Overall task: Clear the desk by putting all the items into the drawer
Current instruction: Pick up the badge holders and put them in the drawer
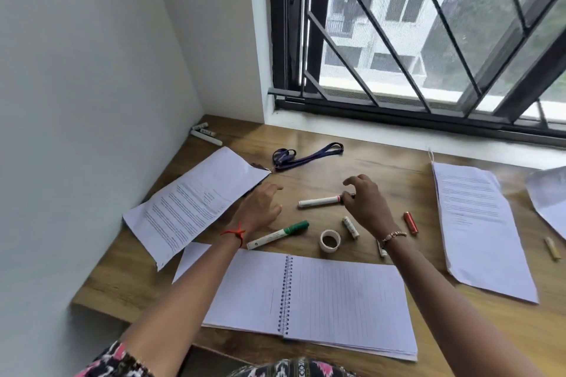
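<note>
Open spiral notebook (309, 294) lies lower centre. Right hand (364, 202), at centre frame, pinches the capped end of the red marker (320, 201): light, rigid, likely slick; grip mid-barrel. Left hand (260, 208) hovers open, empty.

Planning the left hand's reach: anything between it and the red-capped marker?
Head view: only bare desk between the left hand and the red-capped marker; the right hand touches its capped end.
</note>
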